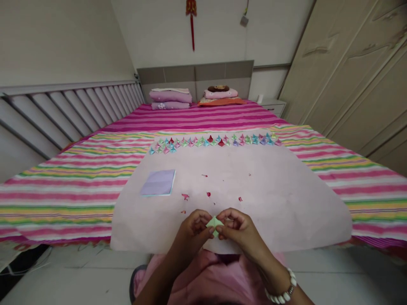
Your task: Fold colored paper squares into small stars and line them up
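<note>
A small light green folded paper point(215, 223) is held up between my two hands, just above the near edge of the pale sheet point(270, 203). My left hand point(197, 228) pinches its left side between thumb and fingers. On the opposite side, my right hand point(235, 226) grips it the same way, with a white beaded bracelet on that wrist. A stack of square paper point(159, 183), lavender on top, lies to the left on the sheet. Along the sheet's far edge stand several small folded paper pieces point(210, 139) in many colours.
Red paper scraps point(208, 195) are scattered on the sheet beyond my hands. The sheet lies on a bed with a striped cover point(79, 182). A slatted rail point(95, 97) runs along the left; folded bedding point(171, 97) sits by the headboard. Wardrobe doors point(346, 76) stand at right.
</note>
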The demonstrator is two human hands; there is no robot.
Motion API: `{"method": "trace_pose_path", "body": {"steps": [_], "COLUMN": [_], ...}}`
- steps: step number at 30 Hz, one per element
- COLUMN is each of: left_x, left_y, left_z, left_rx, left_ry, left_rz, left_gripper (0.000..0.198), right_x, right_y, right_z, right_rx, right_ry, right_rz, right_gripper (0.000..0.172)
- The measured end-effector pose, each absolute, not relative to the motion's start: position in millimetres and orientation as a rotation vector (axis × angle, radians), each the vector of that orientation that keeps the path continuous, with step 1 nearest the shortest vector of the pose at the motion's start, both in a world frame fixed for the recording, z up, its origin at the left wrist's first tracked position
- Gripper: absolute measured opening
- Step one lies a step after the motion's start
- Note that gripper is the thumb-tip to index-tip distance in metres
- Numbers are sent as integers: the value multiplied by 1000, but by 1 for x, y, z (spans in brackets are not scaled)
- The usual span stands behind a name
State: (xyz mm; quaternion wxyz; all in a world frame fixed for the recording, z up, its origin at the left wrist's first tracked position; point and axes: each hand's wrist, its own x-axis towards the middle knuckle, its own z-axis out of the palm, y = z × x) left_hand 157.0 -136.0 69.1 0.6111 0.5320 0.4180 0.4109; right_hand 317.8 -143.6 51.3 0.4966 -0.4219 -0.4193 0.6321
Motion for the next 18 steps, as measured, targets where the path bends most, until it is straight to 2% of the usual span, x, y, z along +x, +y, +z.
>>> {"method": "trace_pose_path", "body": {"steps": [8,18], "left_x": [151,151], "left_y": [-131,-135], "left_z": [57,62], "left_rx": [1145,1162], "left_ry": [892,900], "left_rz": [855,782], "left_gripper": [26,21], "right_x": [317,317], "right_y": [-143,-143], "right_z": [53,53], "right_rx": [-1005,-992], "right_ry": [-1038,-992], "right_rz": [1576,1614], "right_gripper": [30,26]}}
